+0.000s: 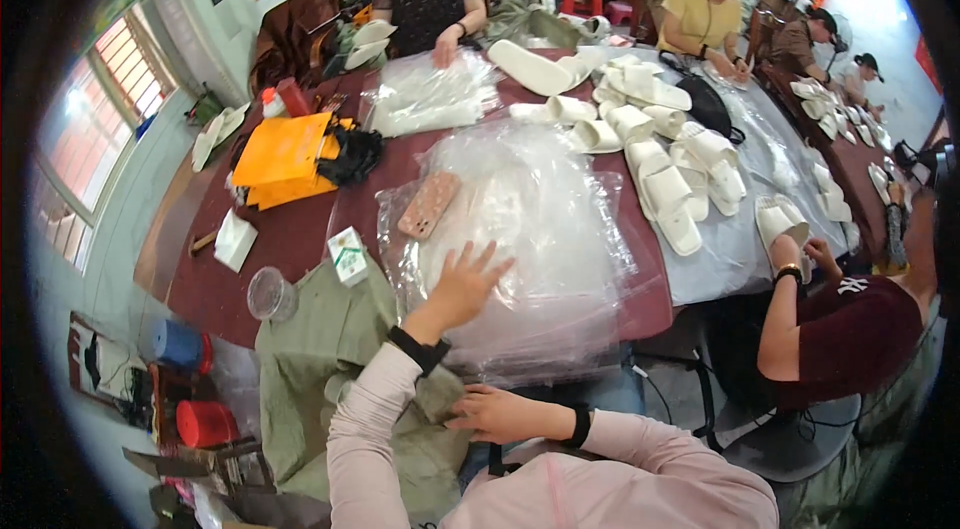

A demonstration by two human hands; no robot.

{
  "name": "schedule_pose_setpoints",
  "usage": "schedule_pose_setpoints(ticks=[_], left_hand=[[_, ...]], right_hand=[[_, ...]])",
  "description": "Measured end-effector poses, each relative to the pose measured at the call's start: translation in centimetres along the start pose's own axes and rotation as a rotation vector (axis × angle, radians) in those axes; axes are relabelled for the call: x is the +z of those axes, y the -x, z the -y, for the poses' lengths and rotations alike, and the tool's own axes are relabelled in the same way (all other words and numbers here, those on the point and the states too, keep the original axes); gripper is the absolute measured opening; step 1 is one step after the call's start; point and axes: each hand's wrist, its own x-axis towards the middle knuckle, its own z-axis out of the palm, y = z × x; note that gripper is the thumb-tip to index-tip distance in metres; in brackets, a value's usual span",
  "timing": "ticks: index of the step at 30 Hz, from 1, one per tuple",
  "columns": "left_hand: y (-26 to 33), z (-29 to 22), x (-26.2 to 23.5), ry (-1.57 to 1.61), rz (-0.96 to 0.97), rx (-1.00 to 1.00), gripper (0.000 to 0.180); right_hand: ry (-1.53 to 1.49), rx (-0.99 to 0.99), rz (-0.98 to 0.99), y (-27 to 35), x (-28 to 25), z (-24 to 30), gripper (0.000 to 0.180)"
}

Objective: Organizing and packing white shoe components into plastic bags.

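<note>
My left hand (460, 286) lies with its fingers spread on a broad pile of clear plastic bags (540, 239) on the table in front of me. Just beyond it, a phone in a pinkish-brown case (430, 207) rests on the bags. My right hand (512, 415) is lower, close to my body; its curled fingers grip a bunched part of a green cloth (330, 329). That cloth hangs over the table's near edge and down toward my lap. Some of its fingertips are hard to see against the folds.
White slippers (660, 189) are heaped to the right. An orange bag (285, 161), a small white-and-green box (347, 257) and a clear plastic cup (271, 295) stand left on the dark red table (200, 279). A co-worker in a maroon shirt (840, 329) sits at right; others work across.
</note>
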Motion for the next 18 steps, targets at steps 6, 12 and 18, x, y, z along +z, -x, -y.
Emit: schedule_pose_setpoints(ticks=[6,12,18], left_hand=[[-0.4,-3.3,2.9,0.080,0.236,-0.076,0.059],[-1.3,-5.4,3.5,0.093,0.090,-0.110,0.064],[0.0,-5.6,5.4,-0.030,0.057,-0.107,0.071]], right_hand=[[-0.443,0.548,-0.347,1.5,-11.5,-1.3,0.020],[-0.148,0.774,-0.903,4.8,-18.9,-13.0,0.028],[-1.098,0.958,-0.528,0.3,-19.5,-17.7,0.061]])
